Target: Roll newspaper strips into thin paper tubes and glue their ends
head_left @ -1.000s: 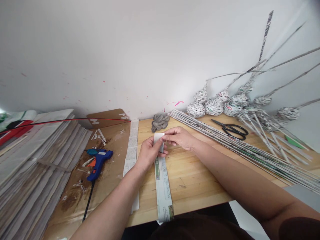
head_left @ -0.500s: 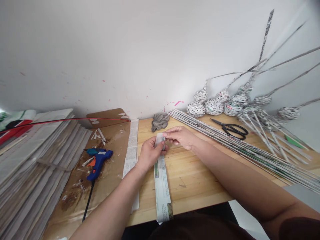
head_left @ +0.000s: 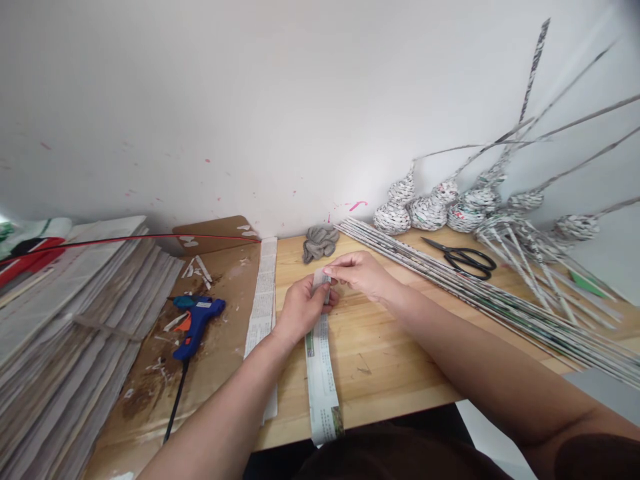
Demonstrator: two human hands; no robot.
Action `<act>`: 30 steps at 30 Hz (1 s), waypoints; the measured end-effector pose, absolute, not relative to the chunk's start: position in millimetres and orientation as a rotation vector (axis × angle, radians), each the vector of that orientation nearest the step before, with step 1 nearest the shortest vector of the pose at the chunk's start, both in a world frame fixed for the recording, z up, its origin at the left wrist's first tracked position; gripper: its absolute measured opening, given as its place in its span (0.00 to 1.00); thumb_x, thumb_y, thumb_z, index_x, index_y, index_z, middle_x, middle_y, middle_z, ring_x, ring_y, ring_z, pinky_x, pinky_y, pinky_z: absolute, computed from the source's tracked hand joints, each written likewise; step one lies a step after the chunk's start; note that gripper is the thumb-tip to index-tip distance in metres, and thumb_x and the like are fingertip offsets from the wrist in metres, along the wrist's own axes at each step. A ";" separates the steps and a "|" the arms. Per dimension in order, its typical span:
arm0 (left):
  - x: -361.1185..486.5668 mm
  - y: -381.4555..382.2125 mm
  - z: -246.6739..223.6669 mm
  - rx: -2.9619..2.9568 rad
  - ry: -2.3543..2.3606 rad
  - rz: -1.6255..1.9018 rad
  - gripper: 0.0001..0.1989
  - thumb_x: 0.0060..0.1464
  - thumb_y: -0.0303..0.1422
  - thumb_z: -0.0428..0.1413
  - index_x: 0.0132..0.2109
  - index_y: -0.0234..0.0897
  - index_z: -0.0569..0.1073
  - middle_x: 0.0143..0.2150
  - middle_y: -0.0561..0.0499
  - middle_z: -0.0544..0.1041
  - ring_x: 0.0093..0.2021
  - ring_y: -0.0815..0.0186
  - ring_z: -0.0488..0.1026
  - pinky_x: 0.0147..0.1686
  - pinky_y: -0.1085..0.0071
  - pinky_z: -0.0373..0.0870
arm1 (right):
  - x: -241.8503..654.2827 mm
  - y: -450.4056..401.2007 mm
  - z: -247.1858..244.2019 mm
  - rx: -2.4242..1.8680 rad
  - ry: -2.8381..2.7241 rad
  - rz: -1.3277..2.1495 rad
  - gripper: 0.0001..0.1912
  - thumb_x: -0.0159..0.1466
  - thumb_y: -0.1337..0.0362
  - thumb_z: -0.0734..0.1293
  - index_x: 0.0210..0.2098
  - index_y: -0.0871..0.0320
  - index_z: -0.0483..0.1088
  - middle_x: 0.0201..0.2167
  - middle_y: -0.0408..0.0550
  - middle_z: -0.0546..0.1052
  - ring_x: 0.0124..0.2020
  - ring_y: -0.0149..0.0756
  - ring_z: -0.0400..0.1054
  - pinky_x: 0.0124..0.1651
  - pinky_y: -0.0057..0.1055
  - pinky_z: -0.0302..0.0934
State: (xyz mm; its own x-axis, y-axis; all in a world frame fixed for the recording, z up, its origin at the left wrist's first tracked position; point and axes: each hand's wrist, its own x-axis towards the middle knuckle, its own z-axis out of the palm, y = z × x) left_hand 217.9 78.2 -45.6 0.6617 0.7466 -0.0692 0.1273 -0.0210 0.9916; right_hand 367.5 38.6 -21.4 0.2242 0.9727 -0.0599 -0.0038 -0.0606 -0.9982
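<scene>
A long strip of newspaper runs from my hands toward me and over the front edge of the wooden table. My left hand grips it near its far end, thumb on top and fingers beneath. At the strip's top right corner, my right hand pinches the paper between thumb and fingertips. Both hands are close together, just above the tabletop. To the left of my left hand lies a stack of similar newspaper strips. A crumpled grey cloth sits just beyond my hands.
A blue glue gun lies on stained cardboard at the left, beside a tall newspaper pile. Rolled paper sticks cross the right side, near black scissors. Woven paper gourds stand along the wall.
The lower part of the newspaper strip has shifted slightly left. Both hands keep their hold with only tiny movements; my right fingertips have moved slightly left along the strip's end.
</scene>
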 end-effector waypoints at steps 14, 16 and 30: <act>218.6 78.8 -44.9 1.448 0.679 0.523 0.18 0.54 0.43 0.54 0.44 0.33 0.69 0.33 0.46 0.77 0.34 0.64 0.75 0.34 0.67 0.73 | 365.5 42.1 -30.3 -1.330 -0.995 0.994 0.13 0.49 0.57 0.73 0.23 0.63 0.73 0.20 0.44 0.73 0.22 0.28 0.64 0.28 0.27 0.58; 218.8 78.7 -43.6 1.439 0.689 0.525 0.18 0.53 0.45 0.55 0.42 0.33 0.70 0.32 0.46 0.77 0.33 0.64 0.75 0.33 0.68 0.73 | 365.1 41.1 -29.5 -1.352 -1.041 0.956 0.13 0.50 0.57 0.72 0.23 0.62 0.73 0.20 0.45 0.74 0.22 0.28 0.64 0.27 0.27 0.57; 218.3 80.7 -45.7 1.410 0.695 0.586 0.20 0.51 0.48 0.55 0.38 0.33 0.72 0.28 0.48 0.75 0.29 0.67 0.74 0.29 0.72 0.72 | 374.9 39.9 -29.6 -1.319 -1.234 1.047 0.14 0.55 0.57 0.69 0.33 0.63 0.77 0.27 0.48 0.78 0.29 0.32 0.68 0.33 0.28 0.59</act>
